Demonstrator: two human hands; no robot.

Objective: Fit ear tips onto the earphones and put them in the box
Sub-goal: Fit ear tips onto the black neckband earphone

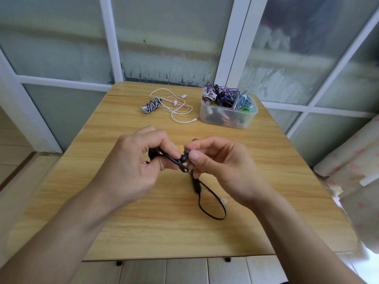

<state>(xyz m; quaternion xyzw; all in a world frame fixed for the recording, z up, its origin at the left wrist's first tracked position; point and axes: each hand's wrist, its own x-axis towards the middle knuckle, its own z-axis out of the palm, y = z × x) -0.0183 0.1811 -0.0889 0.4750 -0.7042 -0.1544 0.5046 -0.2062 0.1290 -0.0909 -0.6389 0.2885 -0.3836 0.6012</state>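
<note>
**Both hands busy on one black earphone, mid-table**

Left hand (133, 160) gripping black wired earphones (174, 158); right hand (213, 162) pinching small dark rubber ear tip (186, 151) against the bud. Likely slip: tip popping off, rolling past right edge of wooden table (266, 201). Clear plastic box (227, 115) of tangled cables far right; open room near.

Wood table (127, 232) by frosted window (170, 33) w/ white frame; patterned cloth (356, 167) at right.
</note>
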